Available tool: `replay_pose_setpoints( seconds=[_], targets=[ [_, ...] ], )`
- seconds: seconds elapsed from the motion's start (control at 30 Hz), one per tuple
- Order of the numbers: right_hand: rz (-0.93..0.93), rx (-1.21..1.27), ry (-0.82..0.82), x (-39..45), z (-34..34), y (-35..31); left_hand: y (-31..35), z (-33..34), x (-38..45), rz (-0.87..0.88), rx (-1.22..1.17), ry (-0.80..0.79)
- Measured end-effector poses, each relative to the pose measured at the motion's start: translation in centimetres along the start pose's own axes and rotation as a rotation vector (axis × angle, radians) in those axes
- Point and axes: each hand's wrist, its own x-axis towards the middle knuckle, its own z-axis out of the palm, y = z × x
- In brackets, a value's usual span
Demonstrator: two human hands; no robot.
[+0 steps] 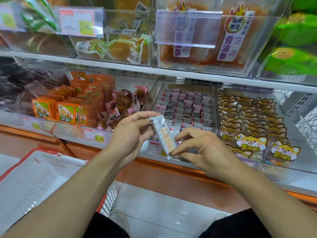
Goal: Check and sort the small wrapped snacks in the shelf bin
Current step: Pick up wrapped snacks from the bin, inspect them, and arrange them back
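**Packet held over pink-snack bin, both hands on it**

Both forearms reach up from the bottom of the frame. Left hand (132, 129) curls around the upper end of a small wrapped snack packet (163, 137), thumb side at the top edge. Right hand (202, 146) pinches the lower end with its fingertips (173, 152); the remaining fingers are loosely bent. It may also hold something dark underneath, but that's too unclear to call.

Packet's long axis runs diagonally, upper-left to lower-right, printed back facing the camera. It sits between the two hands, just in front of the clear shelf bin (215, 107) holding rows of small pink and grey wrapped snacks (187, 107). Bin lies directly behind and slightly right of the packet, so the right hand is nearer to it. Looks like the check step: label being read, and sorting this piece is not yet done.

Around it: cat-print snack bags (250, 143) in the next bin to the right, pink-wrapped brown snacks (123, 107) to the left, orange packets (66, 112) further left. White basket (34, 172) with a red rim at lower left, near the left forearm.

Obstruction: the bin's front wall and the upper shelf edge (120, 67) overhead limit a straight reach-in; likely a drop from above the front lip.
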Motion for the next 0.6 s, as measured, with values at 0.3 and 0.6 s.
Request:
replay_pose_setpoints(
  seconds=[0.3,0.6],
  targets=[
    [0.176,0.714,0.617,2.0,-1.6,0.5,-1.5,0.5,1.2,0.16,0.437,-0.055],
    [0.27,0.087,0.415,3.0,-3.1,3.3,-4.0,1.5,4.5,0.696,1.538,-0.151]
  ],
)
